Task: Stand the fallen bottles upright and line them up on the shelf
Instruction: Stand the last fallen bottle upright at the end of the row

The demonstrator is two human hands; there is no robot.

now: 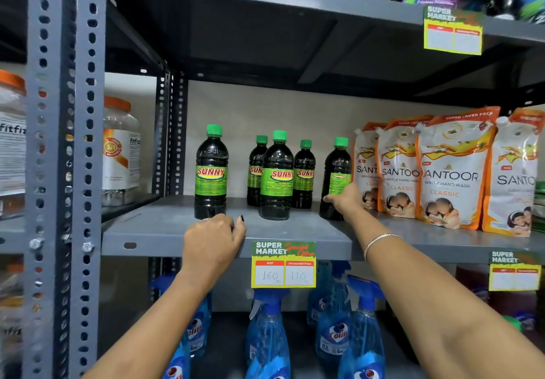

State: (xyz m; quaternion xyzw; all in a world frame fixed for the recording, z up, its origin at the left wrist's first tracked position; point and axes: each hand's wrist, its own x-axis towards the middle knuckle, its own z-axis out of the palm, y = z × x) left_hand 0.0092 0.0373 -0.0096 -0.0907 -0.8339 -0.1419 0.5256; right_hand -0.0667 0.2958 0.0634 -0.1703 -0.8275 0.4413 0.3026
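Observation:
Several dark bottles with green caps and green "SUNNY" labels stand upright on the grey shelf (pixel 165 225). The leftmost bottle (pixel 211 172) stands apart near the front. A middle bottle (pixel 276 175) stands ahead of two others (pixel 257 169) (pixel 303 173) behind it. The rightmost bottle (pixel 337 169) is gripped low on its body by my right hand (pixel 343 201). My left hand (pixel 213 241) rests curled on the shelf's front edge, just below the leftmost bottle, holding nothing.
White and orange hand-wash pouches (pixel 451 169) stand close to the right of the rightmost bottle. A slotted steel upright (pixel 88 142) bounds the left side. Blue spray bottles (pixel 268 334) fill the shelf below. A price tag (pixel 283 265) hangs on the shelf edge.

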